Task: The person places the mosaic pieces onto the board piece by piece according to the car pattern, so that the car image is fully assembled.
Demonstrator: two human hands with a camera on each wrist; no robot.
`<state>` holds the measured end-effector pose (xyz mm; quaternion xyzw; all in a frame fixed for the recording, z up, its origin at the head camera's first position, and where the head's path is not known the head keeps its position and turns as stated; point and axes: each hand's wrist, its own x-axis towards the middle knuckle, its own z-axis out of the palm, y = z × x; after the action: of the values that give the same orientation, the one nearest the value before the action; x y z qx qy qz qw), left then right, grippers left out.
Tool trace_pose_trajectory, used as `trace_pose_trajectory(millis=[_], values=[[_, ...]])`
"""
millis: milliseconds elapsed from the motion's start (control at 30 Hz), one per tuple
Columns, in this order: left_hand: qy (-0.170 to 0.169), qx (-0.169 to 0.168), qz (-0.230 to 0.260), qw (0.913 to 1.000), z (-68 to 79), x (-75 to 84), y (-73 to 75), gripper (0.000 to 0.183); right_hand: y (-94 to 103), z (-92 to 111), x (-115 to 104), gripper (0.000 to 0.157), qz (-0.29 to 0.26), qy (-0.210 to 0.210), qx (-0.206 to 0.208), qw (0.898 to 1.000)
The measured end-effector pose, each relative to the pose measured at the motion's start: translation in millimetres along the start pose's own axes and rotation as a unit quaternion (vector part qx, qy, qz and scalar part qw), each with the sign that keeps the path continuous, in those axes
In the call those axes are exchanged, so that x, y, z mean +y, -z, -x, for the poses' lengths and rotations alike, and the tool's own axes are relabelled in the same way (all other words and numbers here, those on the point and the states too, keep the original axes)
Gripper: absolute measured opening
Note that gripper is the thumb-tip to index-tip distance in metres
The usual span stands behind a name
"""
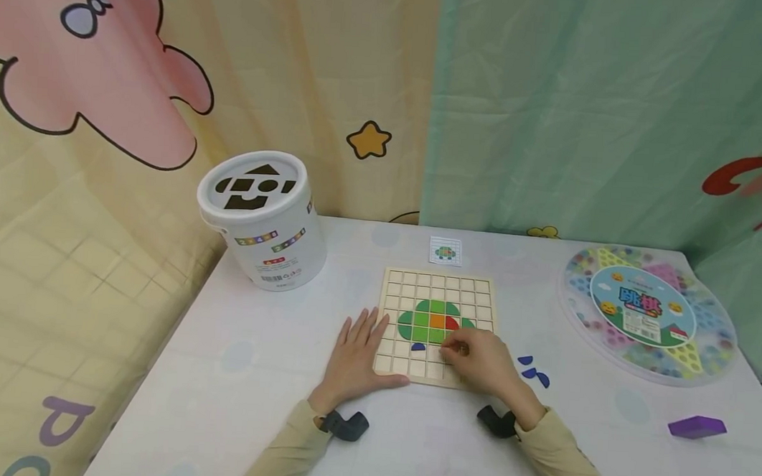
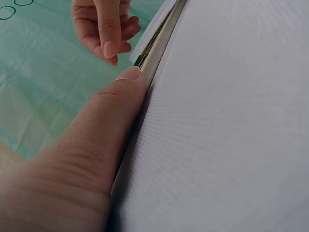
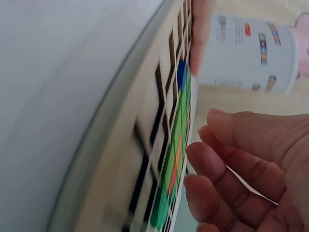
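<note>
A square wooden grid board (image 1: 400,368) lies on the table with green, orange and red pieces forming a rounded shape. Below them sits one blue half-round piece (image 1: 418,347). My left hand (image 1: 357,359) lies spread at the board's lower left corner, fingers by the left edge. Its thumb (image 2: 104,111) touches the near edge. Over the board's lower right part hovers my right hand (image 1: 478,358), thumb and forefinger tips close together. In the right wrist view its fingers (image 3: 207,193) are bent above the grid; whether a small piece sits between the tips is hidden.
Several loose blue pieces (image 1: 529,373) lie right of the board. A small pattern card (image 1: 446,251) is behind it. A white bucket (image 1: 277,254) stands at back left, a round game box (image 1: 648,317) at right, and a purple block (image 1: 697,427) at front right.
</note>
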<state>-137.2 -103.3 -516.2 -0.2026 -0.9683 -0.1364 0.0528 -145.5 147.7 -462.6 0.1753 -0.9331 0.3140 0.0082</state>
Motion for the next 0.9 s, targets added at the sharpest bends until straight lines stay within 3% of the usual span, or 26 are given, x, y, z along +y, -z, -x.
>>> trace_pose_trajectory(millis=[267,433,767,900], values=[[-0.001,0.0,-0.006,1.0,0.4,1.2,2.0,0.111,44.7,27,46,0.004,0.016,-0.038,0.034,0.999],[-0.001,-0.002,0.0,1.0,0.3,1.7,2.9,0.111,62.6,41,69,0.008,0.035,-0.061,0.019,0.997],[-0.003,0.001,-0.005,1.0,0.4,0.7,1.9,0.111,66.1,51,90,0.027,0.023,-0.078,0.001,0.997],[-0.002,-0.003,-0.007,1.0,0.5,0.8,1.3,0.111,62.5,50,91,0.026,0.022,-0.101,0.011,0.995]])
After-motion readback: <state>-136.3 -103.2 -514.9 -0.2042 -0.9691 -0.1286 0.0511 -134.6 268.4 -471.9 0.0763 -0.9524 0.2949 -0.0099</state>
